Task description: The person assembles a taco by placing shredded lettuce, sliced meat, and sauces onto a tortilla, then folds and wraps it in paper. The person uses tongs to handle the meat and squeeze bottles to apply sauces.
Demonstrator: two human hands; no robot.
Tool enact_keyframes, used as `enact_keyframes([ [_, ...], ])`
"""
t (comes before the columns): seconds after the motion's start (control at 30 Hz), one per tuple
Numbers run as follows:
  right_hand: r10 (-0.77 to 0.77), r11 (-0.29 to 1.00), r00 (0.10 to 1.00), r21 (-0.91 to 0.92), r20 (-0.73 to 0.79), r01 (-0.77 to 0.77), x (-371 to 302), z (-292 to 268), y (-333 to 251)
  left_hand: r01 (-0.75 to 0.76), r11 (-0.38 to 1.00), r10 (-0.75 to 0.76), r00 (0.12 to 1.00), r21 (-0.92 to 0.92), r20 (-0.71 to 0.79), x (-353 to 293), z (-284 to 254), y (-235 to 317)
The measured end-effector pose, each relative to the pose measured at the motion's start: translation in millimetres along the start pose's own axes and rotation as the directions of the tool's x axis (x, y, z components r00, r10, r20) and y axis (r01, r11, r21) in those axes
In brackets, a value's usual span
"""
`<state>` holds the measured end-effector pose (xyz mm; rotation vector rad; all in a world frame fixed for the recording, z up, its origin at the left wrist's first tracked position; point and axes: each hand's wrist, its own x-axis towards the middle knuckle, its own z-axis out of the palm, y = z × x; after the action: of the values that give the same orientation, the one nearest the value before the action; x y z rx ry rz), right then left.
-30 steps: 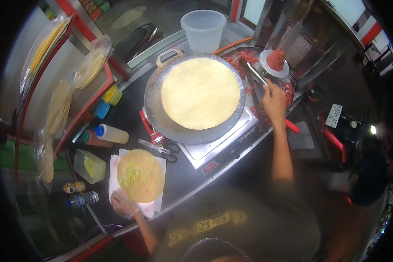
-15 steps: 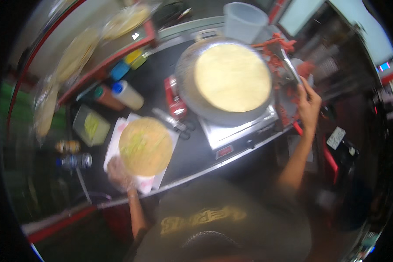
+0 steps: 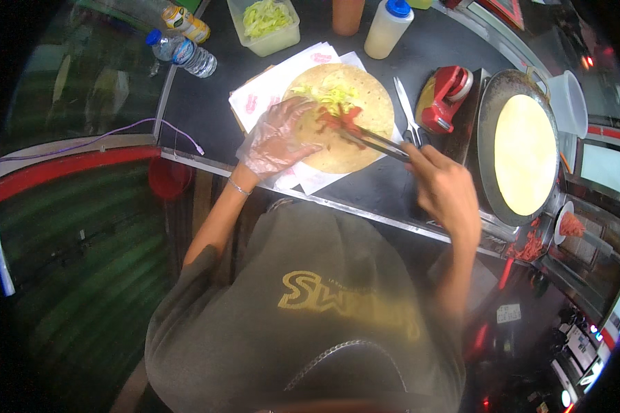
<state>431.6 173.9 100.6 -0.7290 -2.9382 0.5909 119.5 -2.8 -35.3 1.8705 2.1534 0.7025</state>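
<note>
Head cam shows you working over a round flatbread (image 3: 372, 107) that lies flat on white printed paper (image 3: 244, 103) at the near side of the black counter (image 3: 210, 120), right in front of your chest. The paper looks like it's there to keep the bread off the countertop and catch stray bits. Shredded lettuce (image 3: 334, 95) sits around the bread's middle, with strips of red meat (image 3: 343, 122) lying just beside it and partly on it. My guess is the fillings are kept central so the rim stays bare. The lettuce tub (image 3: 275, 45) and the blue-capped squeeze bottle (image 3: 387, 34) stand just past the paper, probably for an easy reach, and the scissors (image 3: 405, 107) lie to the right, near the red tape dispenser (image 3: 448, 102). Now the fingers: your left hand (image 3: 282, 134), in a clear plastic glove, is spread with the thumb well apart from the fingers, resting over the bread's left part and gripping nothing I can make out; seems like it's steadying the bread. Your right hand (image 3: 446, 180) is bare and curled closed round the handle end of the metal tongs (image 3: 386, 144), which reach across to the meat. Whether the tips actually pinch a strip or only touch it, I can't tell, too small and blurry.
</note>
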Motion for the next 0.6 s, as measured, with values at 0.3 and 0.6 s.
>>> enact_keyframes([
  [0.3,0.065,0.998,0.992,-0.01,0.105,-0.064,-4.9,9.9,10.7,0.11,0.928,-0.084,0.992,-0.355,0.09,1.6,32.2,-35.0],
  [0.6,0.091,0.996,0.991,0.015,0.102,-0.093,-5.9,16.5,1.8,-0.002,0.992,0.004,1.0,0.125,-0.015,-1.3,17.3,-39.4],
])
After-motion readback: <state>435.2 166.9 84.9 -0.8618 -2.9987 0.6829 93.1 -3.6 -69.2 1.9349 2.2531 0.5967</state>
